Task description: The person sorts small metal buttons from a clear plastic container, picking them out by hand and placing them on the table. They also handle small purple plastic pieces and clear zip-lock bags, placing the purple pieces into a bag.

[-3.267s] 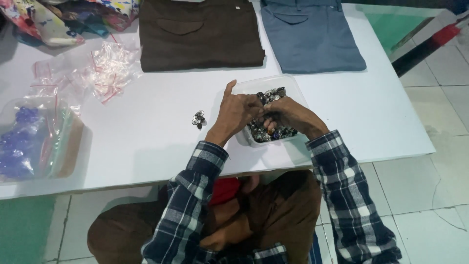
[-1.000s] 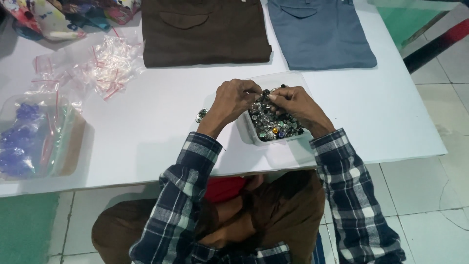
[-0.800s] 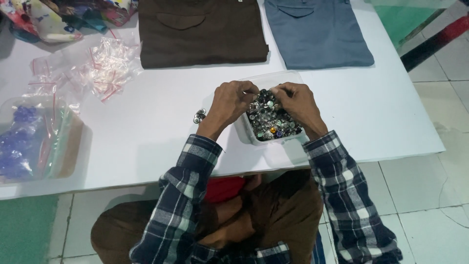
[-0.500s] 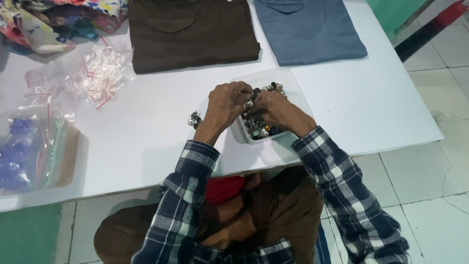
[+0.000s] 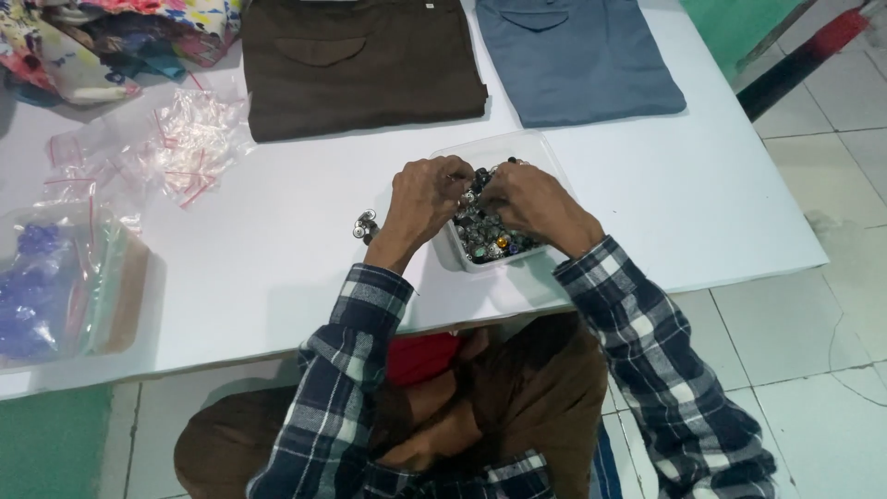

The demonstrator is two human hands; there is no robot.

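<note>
white table (image 5: 702, 194) | pale tiled floor (image 5: 813, 333) | green mat (image 5: 51, 444)

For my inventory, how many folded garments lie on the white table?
2: a brown garment at the far edge, a grey-blue garment to its right. The colourful cloth heap may hide more.

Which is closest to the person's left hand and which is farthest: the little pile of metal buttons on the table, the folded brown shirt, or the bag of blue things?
From the left hand:
1. Little pile of metal buttons, just to its left on the white table.
2. Folded brown shirt, at the table's far edge.
3. Clear plastic bag of blue things, at the far left.
</note>
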